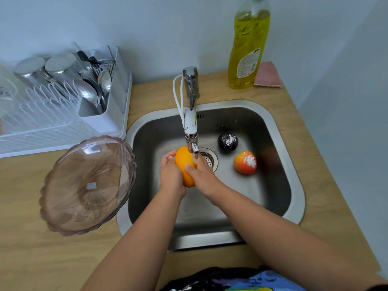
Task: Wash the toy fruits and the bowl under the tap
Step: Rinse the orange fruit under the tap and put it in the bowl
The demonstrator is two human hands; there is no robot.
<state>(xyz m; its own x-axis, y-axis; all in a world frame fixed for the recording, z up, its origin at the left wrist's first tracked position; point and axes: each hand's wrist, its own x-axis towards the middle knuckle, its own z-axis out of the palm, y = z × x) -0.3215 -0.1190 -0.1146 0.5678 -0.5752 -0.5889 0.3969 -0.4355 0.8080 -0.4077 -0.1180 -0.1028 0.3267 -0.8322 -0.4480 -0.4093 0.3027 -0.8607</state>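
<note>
Holding the orange toy fruit [184, 164] under the tap [191, 131], left hand [171, 175] and right hand [204, 175].

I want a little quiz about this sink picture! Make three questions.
1. True or false: both hands hold the orange toy fruit under the tap.
2. How many toy fruits lie loose in the sink?
3. Where is the pink bowl? A) in the sink B) on the counter, left of the sink C) in the dish rack

Key:
1. True: left hand and right hand clasp it.
2. Two: the dark fruit and the red-orange fruit, both with white patches.
3. B
</note>
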